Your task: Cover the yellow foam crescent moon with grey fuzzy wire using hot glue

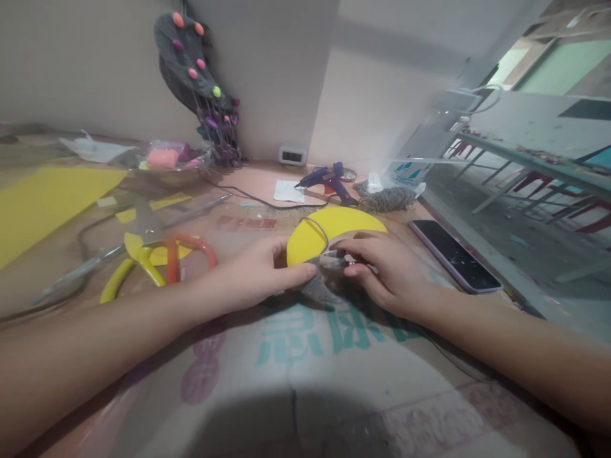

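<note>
A yellow crescent-shaped cutout (337,222) is held low over the cardboard-covered table. My left hand (260,273) is closed on its left side, with the thumb pressing near the lower end. Grey yarn (322,289) covers that lower end, and a loose strand loops up across the yellow face. At the inner edge of the crescent, my right hand (382,270) is closed with thumb and forefinger pinched together around the grey yarn. Some of the yarn between those fingers is blurred. A strand trails below my right forearm.
Left are scissors with orange handles (191,251), a yellow-handled tool (119,280) and a yellow sheet (42,203). Behind stand a blue glue gun (329,181), a grey yarn skein (391,198), a small digital clock (292,155) and a grey crescent with pompoms (184,63). A phone (456,256) lies right.
</note>
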Tool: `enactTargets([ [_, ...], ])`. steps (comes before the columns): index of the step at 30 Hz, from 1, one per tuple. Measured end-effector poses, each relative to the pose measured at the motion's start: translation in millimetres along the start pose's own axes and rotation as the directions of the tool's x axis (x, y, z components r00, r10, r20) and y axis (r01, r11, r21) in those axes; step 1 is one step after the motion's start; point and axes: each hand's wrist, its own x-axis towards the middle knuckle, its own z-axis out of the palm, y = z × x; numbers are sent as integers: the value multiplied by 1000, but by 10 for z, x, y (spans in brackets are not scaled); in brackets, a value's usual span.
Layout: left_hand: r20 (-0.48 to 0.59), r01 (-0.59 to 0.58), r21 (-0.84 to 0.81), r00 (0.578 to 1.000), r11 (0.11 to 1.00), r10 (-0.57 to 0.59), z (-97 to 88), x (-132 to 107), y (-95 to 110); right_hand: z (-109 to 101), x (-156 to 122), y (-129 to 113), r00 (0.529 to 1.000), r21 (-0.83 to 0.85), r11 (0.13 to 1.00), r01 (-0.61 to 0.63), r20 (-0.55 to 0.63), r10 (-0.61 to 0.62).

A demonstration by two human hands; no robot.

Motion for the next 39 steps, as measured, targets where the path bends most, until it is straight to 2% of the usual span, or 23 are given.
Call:
enactTargets([
  [7,-23,-3,37,1000,999,4,18,-9,-3,16,4,46,998,-87,995,-47,44,51],
  [27,-25,-23,68,999,997,25,18,-20,5,17,-33,62,999,-175,985,8,46,0],
  [39,12,28,38,1000,999,-28,31,-31,-8,3,-13,56,997,-232,970,67,43,-59],
])
